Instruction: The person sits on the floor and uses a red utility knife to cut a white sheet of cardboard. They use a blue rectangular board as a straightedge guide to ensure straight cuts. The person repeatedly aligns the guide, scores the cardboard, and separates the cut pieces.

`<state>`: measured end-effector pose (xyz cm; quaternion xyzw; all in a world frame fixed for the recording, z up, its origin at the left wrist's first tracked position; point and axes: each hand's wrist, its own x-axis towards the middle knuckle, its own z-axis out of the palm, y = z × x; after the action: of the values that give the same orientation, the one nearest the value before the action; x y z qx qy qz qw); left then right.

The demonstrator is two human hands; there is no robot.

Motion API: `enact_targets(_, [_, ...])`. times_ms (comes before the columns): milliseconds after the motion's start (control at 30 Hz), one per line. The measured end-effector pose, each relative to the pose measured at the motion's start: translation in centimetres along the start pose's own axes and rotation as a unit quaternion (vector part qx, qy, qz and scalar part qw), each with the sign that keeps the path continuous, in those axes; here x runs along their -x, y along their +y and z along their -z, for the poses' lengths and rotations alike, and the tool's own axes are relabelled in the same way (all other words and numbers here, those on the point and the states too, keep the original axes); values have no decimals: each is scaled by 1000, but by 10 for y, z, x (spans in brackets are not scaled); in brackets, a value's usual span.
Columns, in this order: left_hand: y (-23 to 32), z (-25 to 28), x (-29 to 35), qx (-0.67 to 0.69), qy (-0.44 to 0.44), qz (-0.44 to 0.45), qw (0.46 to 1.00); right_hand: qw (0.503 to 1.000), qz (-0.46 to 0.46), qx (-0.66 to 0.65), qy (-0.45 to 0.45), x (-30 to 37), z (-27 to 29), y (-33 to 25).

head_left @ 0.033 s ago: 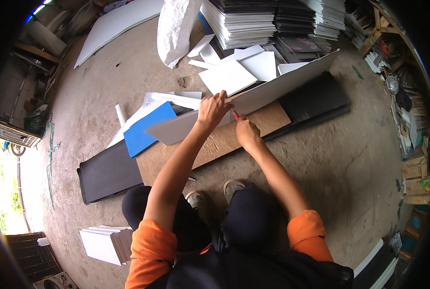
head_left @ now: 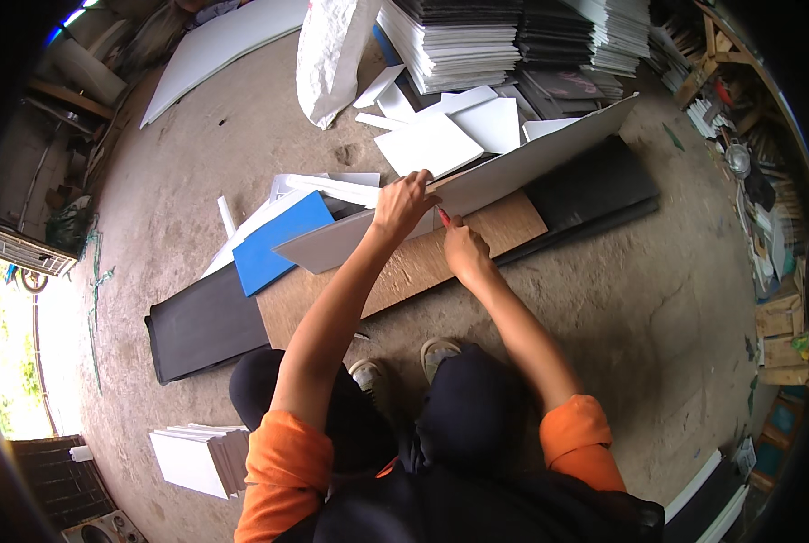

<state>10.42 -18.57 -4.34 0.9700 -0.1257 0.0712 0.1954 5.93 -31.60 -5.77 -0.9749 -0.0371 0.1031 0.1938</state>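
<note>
My left hand (head_left: 404, 204) is closed over the upper edge of a long pale grey panel (head_left: 522, 170), which stands tilted on its long edge. In my right hand (head_left: 467, 247) is a slim red utility knife (head_left: 443, 215), its tip against the panel's near face just below my left fingers. The blade itself is too small to make out. Under the panel lies a brown wooden board (head_left: 404, 274), resting on a long black sheet (head_left: 210, 321) that shows at both ends. A blue board (head_left: 284, 242) lies across the left part, partly beneath the panel.
White offcuts (head_left: 429, 145) lie loosely beyond the panel. Tall stacks of white and black sheets (head_left: 454, 50) stand at the back, beside a white sack (head_left: 327, 68). A small stack of white boards (head_left: 201, 459) sits at my left, and wood scraps (head_left: 785, 315) line the right wall.
</note>
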Motion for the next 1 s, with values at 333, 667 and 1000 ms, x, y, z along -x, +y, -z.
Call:
enact_targets(333, [-11, -16, -2, -53, 2, -66, 996, 998, 19, 47, 25, 21, -7, 14])
enact_targets(667, [-15, -15, -13, -4, -37, -64, 997, 998, 7, 66, -2, -8, -50, 28])
enact_targets(1000, [-25, -7, -30, -68, -58, -9, 996, 998, -16, 63, 18, -39, -100, 34])
